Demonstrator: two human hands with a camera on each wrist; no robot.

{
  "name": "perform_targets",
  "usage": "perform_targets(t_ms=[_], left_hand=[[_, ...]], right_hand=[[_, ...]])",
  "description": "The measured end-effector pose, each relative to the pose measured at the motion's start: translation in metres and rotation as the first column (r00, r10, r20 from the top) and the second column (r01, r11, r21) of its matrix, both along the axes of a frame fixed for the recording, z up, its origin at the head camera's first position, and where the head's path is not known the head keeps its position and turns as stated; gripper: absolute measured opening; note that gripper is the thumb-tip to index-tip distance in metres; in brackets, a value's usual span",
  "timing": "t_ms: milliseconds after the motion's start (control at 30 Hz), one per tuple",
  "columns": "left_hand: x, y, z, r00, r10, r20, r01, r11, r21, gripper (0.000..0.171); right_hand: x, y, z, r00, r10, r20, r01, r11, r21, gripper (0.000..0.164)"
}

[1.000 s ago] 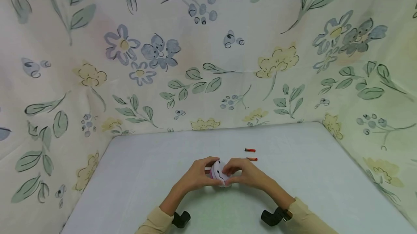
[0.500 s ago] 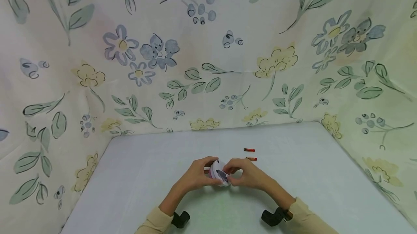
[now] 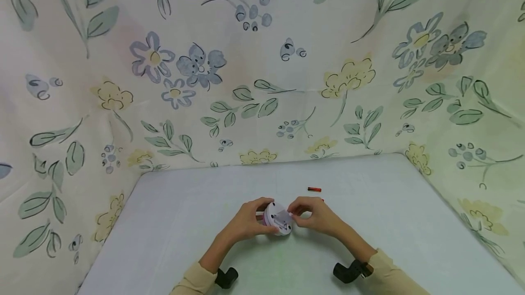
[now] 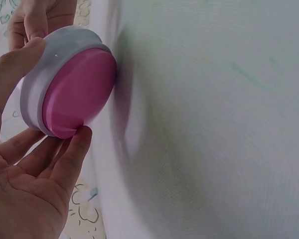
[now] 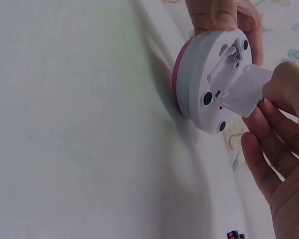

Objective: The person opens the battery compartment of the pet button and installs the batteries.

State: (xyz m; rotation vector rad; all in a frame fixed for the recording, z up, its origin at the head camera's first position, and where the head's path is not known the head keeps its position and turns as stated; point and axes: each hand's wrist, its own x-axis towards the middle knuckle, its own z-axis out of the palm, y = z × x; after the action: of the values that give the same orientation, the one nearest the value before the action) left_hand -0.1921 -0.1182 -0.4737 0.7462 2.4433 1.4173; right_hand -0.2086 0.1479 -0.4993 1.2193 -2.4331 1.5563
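My left hand (image 3: 249, 219) grips a round white device (image 5: 202, 84) by its rim, tilted on edge above the white surface. In the left wrist view its domed pink face (image 4: 82, 92) shows. The right wrist view shows its underside, with dark round feet and an uncovered battery compartment (image 5: 225, 72) where a metal spring is visible. Between thumb and fingers my right hand (image 3: 315, 214) pinches a white battery cover (image 5: 249, 89), lifted at an angle from the compartment. Whether one edge of the cover still touches the device is hard to tell.
A red-and-black battery (image 3: 314, 189) lies on the white table (image 3: 197, 208) beyond my right hand. A second one, mostly hidden behind that hand, shows only its red end (image 3: 322, 200). Floral cloth (image 3: 246, 103) hangs behind and at both sides.
My right hand has pulled the battery cover up and to the right, baring the compartment. It now hides most of the nearer battery. My left hand holds the device in nearly the same place.
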Motion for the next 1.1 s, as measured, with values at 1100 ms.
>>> perform_targets(t_ms=[1100], left_hand=[[-0.017,-0.017,-0.013,0.996,0.087,-0.006,-0.085,0.984,0.160,0.075]], right_hand=[[-0.005,0.077,-0.005,0.986,-0.164,0.015,0.163,0.985,0.052,0.020]])
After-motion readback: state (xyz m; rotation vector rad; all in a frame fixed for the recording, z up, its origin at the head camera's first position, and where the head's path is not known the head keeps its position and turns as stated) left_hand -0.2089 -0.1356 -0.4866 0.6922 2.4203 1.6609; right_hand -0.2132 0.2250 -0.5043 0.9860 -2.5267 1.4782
